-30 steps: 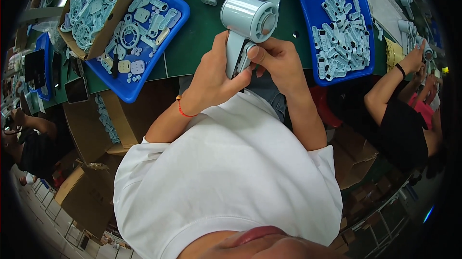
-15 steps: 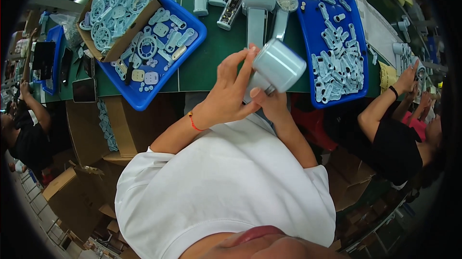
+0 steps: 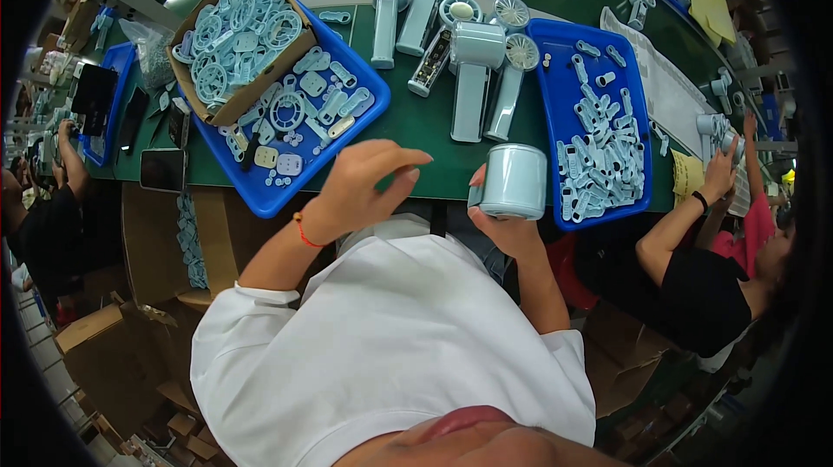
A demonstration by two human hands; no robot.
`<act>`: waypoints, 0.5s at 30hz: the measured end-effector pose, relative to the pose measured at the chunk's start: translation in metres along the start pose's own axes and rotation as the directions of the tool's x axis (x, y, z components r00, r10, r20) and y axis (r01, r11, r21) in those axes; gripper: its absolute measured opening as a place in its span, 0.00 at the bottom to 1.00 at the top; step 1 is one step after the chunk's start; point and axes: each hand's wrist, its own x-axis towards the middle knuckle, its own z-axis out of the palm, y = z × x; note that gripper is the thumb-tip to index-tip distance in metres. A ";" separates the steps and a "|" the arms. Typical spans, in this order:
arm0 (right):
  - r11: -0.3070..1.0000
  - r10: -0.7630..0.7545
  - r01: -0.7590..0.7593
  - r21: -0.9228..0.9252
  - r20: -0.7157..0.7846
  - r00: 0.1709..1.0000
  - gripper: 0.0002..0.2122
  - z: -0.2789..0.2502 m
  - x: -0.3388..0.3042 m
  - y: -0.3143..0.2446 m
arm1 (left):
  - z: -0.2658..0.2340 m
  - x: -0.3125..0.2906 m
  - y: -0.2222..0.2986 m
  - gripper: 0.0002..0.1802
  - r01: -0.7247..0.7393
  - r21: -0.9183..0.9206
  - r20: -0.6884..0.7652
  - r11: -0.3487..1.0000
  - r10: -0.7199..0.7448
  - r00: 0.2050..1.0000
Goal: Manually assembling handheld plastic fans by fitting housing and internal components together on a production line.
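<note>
My right hand (image 3: 512, 234) grips a pale blue handheld fan (image 3: 514, 180) near the table's front edge. The fan's smooth round head faces up, and its handle is mostly hidden behind the fingers. Off to its left, my left hand (image 3: 369, 182) is raised with thumb and forefinger apart and nothing visible between them. The left hand is nearest to the right corner of a blue tray (image 3: 347, 150) of small pale blue plastic parts. Beyond my hands, several more handheld fans (image 3: 469, 94) lie on the green table (image 3: 408, 174), one with its handle open and inner parts showing.
A cardboard box (image 3: 252, 92) heaped with ring-shaped parts rests on the left tray. On the right, a second blue tray (image 3: 548, 89) holds many small parts. A phone (image 3: 162, 169) lies at the table's left edge. A co-worker (image 3: 694, 280) sits on the right, handling similar parts.
My left hand has come off the fan and moved left. The right hand has turned the fan more upright and lowered it toward me. The view has shifted slightly.
</note>
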 end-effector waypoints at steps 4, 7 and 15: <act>0.902 -0.404 0.424 0.086 -0.183 0.896 0.22 -0.011 0.011 -0.033 | -0.034 0.054 0.000 0.08 -0.121 0.133 -0.054 0.984 0.129 0.990; 0.999 -0.044 0.047 0.010 -0.184 0.982 0.18 -0.004 -0.001 0.026 | -0.044 0.117 -0.036 0.08 -0.085 0.163 -0.066 0.983 0.097 0.993; 0.935 0.206 -0.113 0.337 -0.257 0.944 0.11 0.001 0.011 0.024 | -0.024 0.291 -0.205 0.19 -0.064 0.698 0.129 0.714 -0.037 0.991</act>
